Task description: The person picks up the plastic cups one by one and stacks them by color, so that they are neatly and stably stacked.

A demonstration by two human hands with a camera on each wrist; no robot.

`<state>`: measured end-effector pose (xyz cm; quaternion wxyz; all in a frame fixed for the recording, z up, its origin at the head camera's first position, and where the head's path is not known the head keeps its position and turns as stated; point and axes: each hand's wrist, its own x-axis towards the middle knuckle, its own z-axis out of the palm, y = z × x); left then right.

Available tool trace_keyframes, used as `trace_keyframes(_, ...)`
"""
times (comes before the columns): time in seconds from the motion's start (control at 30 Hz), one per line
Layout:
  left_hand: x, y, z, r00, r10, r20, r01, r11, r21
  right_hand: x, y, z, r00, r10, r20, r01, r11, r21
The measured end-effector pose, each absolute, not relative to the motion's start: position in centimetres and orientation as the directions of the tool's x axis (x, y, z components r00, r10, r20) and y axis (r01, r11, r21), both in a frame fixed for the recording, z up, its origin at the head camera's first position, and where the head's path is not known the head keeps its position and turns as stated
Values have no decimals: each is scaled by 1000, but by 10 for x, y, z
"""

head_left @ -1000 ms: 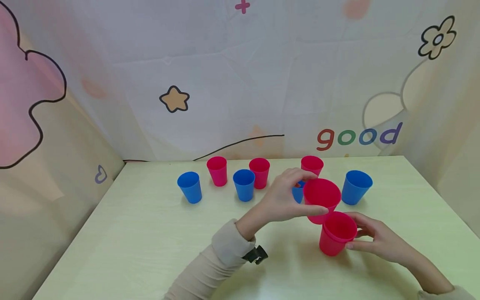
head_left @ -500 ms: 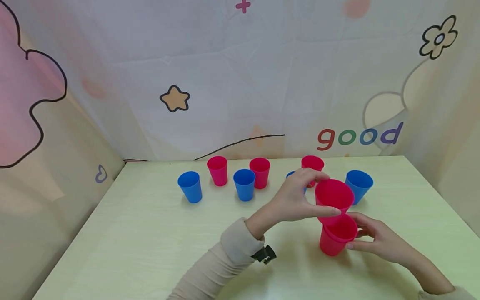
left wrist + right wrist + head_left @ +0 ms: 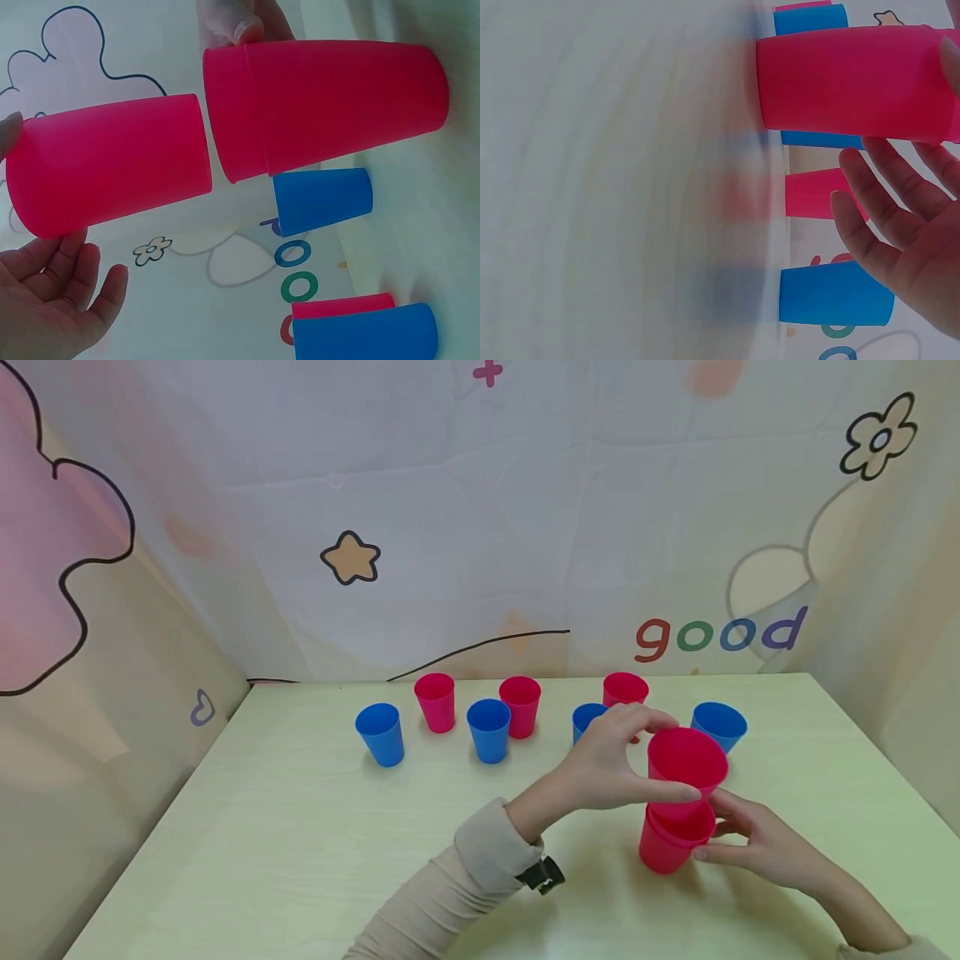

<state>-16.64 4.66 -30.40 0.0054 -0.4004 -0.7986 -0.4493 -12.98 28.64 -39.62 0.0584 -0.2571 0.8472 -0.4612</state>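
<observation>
My left hand [image 3: 600,768] pinches a red plastic cup [image 3: 687,758] near its rim, thumb on the near side and fingers on the far side. The cup hangs upright over a stack of nested red cups [image 3: 663,849] on the table. In the left wrist view a narrow gap separates the held cup's base [image 3: 191,150] from the stack's mouth [image 3: 232,120]. Steadying the stack from the right, my right hand [image 3: 768,839] grips it near the top, thumb in front and fingertips behind. In the right wrist view the stack [image 3: 855,82] stands on the table.
Behind the hands, blue cups [image 3: 380,735] and red cups [image 3: 435,702] stand upright in two loose rows along the table's back. One blue cup [image 3: 588,717] is partly hidden by my left hand. A printed curtain [image 3: 465,527] rises behind the pale table [image 3: 300,843].
My left hand has carried its red cup to the right, from beside the stack to above its mouth. My right hand and the stack have stayed in place.
</observation>
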Motion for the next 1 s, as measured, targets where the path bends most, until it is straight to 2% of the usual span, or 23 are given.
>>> trace_keyframes(0.27, -168, 52, -309, -664, 653, 364, 659, 283, 696, -129, 285, -397, -858, -485, 171, -406, 435, -804)
trace_keyframes(1.0, -169, 55, -326, -695, 664, 276, 606, 333, 722, -127, 284, -394, -872, -469, 140, -370, 442, -817)
